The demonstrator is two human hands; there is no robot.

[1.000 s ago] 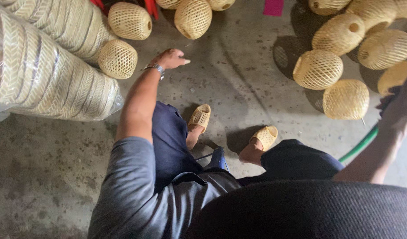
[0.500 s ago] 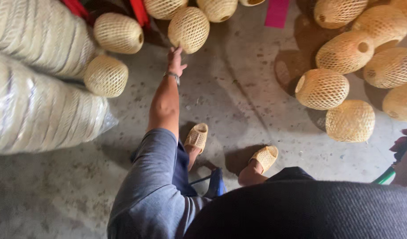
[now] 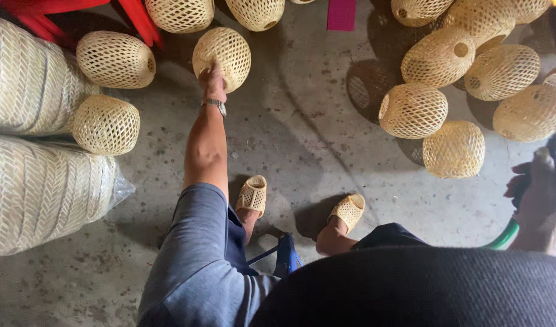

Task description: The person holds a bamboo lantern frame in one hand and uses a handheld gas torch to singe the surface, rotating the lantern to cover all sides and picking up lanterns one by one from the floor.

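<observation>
My left hand [image 3: 212, 80] reaches far forward and grips the lower edge of a round woven bamboo shade [image 3: 224, 49] that lies on the concrete floor. A watch sits on that wrist. My right hand [image 3: 535, 194] is at the right edge of the view, fingers curled around a dark tool [image 3: 555, 147]. A green hose [image 3: 502, 237] runs down from that hand. My feet in woven tan slippers [image 3: 252, 195] rest on the floor between my hands.
Several more woven shades [image 3: 414, 110] are piled at the upper right, and others [image 3: 105, 124] lie at the left. Large plastic-wrapped rolls of woven matting [image 3: 39, 191] fill the left side. Red legs [image 3: 135, 18] and a pink card [image 3: 341, 13] are at the top.
My left arm has stretched further forward, from bare floor to the woven shade, and taken hold of it. My right hand has dropped lower at the right edge.
</observation>
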